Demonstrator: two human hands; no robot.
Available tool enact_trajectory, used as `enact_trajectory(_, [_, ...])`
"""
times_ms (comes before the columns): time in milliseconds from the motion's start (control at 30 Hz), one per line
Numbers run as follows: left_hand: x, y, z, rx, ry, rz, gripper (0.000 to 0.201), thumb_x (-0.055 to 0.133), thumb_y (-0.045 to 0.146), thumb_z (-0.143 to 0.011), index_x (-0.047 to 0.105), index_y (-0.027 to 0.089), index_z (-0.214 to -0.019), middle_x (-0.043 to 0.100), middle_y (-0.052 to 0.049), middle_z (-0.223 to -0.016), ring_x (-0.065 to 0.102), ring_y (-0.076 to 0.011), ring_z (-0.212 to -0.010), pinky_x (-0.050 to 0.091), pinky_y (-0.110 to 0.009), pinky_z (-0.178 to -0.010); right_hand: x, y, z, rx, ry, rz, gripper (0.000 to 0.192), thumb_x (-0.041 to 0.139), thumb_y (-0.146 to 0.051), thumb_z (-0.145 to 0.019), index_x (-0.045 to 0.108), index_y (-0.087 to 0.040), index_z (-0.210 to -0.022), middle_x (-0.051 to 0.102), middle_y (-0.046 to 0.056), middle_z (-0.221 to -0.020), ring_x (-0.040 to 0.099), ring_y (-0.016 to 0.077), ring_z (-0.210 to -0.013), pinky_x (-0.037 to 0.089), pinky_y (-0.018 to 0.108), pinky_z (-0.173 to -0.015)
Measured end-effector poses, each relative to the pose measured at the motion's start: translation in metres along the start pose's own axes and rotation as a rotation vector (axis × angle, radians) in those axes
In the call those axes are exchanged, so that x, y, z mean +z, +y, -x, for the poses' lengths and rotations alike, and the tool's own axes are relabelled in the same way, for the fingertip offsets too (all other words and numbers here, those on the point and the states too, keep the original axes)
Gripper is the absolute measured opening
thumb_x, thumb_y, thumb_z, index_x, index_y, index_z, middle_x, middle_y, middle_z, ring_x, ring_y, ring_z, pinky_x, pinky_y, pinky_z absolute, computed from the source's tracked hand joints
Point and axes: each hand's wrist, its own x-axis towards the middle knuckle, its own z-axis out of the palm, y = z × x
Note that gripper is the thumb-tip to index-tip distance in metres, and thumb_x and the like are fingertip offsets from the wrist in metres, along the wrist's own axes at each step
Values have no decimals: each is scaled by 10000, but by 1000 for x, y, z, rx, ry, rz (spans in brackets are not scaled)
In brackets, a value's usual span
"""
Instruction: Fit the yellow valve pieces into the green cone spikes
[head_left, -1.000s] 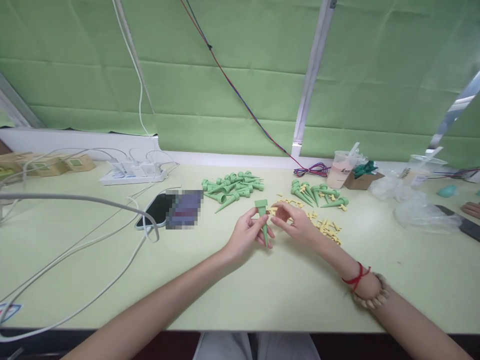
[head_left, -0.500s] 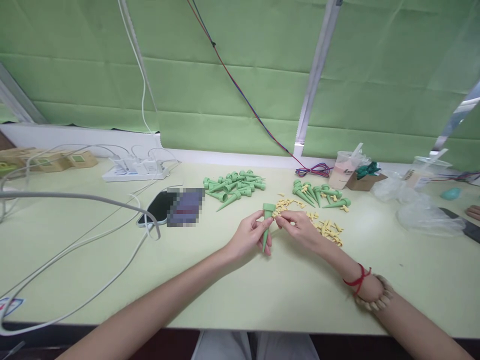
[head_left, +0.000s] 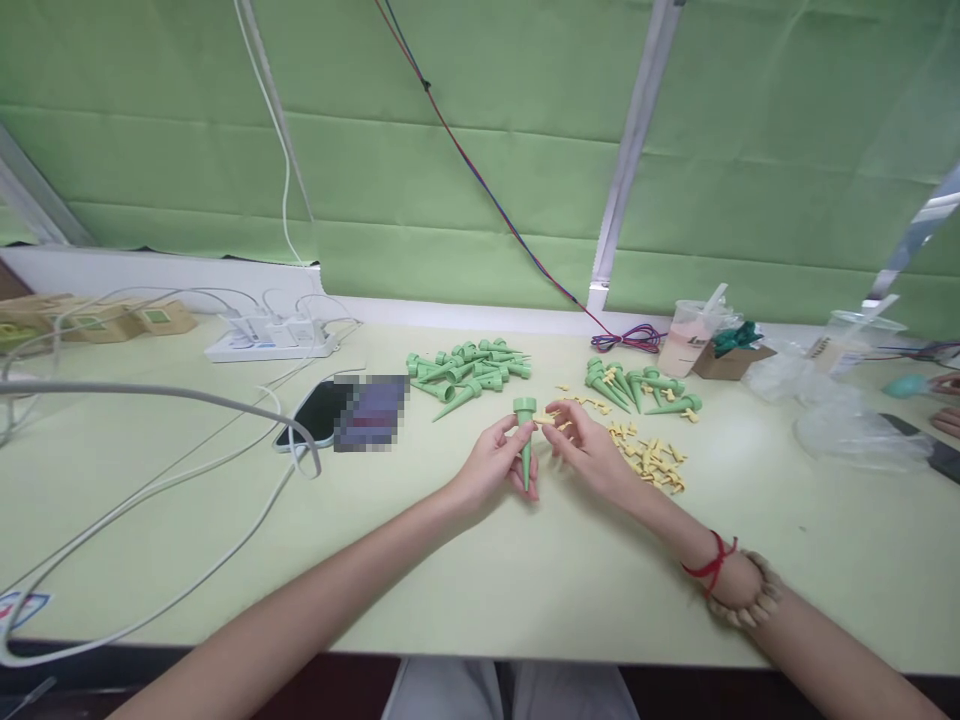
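My left hand (head_left: 495, 458) is closed around a green plant watering spike (head_left: 526, 445), held upright with its wide cap up and its point down. From the spike's side, just below the cap, a small yellow valve piece (head_left: 543, 420) sticks out to the right. Beside that piece is my right hand (head_left: 589, 450), thumb and fingers apart, with nothing gripped that I can see. Loose yellow pieces (head_left: 656, 462) lie scattered near and partly behind my right hand. Green spikes (head_left: 469, 370) form a pile at the back; several spikes with yellow pieces (head_left: 637, 385) lie at the back right.
On the left are a phone (head_left: 319, 415), a white power strip (head_left: 270, 340) and looping cables (head_left: 281, 490). At the back right stand drink cups (head_left: 684, 340), a small cardboard box (head_left: 731, 362) and plastic bags (head_left: 855, 430). Another person's hand (head_left: 946, 418) shows at the right edge.
My right hand's fingers have opened and drawn slightly away from the yellow piece, which now shows on the spike. The spike has turned more upright. At far right, the teal item has risen slightly beside another person's fingers.
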Motion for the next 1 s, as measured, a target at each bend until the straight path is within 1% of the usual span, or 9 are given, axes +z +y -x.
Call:
enact_trajectory(33, [0,0,0,-8,4,26,395,442,535,-799,442,171,-951,565,20,-489,581,-138,-388,418,-185,-384,0,0,0,-34,11,18,348,448,-450,-841,469,-205,-1086,570,45,-899,563,126,-661,458,256,-568])
enact_trajectory(100, [-1,1,0,-38,5,73,398,448,535,-796,450,171,-956,568,20,-499,576,-131,-383,419,-185,-387,-2,2,-1,-134,33,77,295,439,-386,-864,505,-215,-1096,576,64,-991,593,140,-748,487,267,-623])
enact_trajectory(167, [-1,1,0,-79,-12,98,403,455,535,-793,455,167,-960,564,21,-500,571,-128,-375,415,-183,-380,-5,5,-2,-249,71,180,231,420,-320,-886,579,-218,-1019,600,59,-979,601,154,-823,492,277,-691])
enact_trajectory(233, [-1,1,1,-105,-36,118,393,459,529,-794,458,165,-940,557,26,-499,562,-123,-363,408,-180,-371,-9,9,-4,-351,97,289,210,446,-295,-879,618,-215,-969,620,58,-953,601,168,-867,493,282,-722])
enact_trajectory(367, [-1,3,2,-102,-93,154,361,445,526,-803,454,168,-859,543,34,-497,540,-108,-338,411,-181,-366,-17,16,-8,-556,141,456,243,548,-317,-822,626,-184,-1009,634,86,-956,608,186,-871,511,301,-736])
enact_trajectory(467, [-1,5,2,-101,-128,117,368,439,533,-803,453,173,-878,551,30,-499,556,-122,-350,421,-187,-363,-21,17,-10,-666,189,479,216,546,-291,-827,637,-184,-991,650,80,-896,617,173,-829,521,305,-740])
enact_trajectory(733, [2,-2,4,-91,-138,5,425,457,528,-794,438,175,-1030,603,-4,-546,620,-167,-442,492,-238,-424,-26,11,-11,-757,176,499,193,579,-295,-802,650,-146,-901,654,92,-787,615,175,-752,525,299,-675])
enact_trajectory(900, [5,-1,6,-37,-88,-45,366,469,493,-799,435,168,-966,611,-10,-581,635,-170,-481,506,-252,-461,-25,9,-9,-751,178,500,167,561,-282,-817,656,-145,-806,650,84,-730,606,164,-692,510,283,-641])
enact_trajectory(1000, [5,0,7,11,-39,-79,341,495,451,-794,459,174,-989,620,-7,-606,635,-152,-507,511,-253,-508,-20,8,-7,-708,158,447,188,514,-235,-848,654,-160,-747,652,76,-740,602,155,-701,498,274,-655])
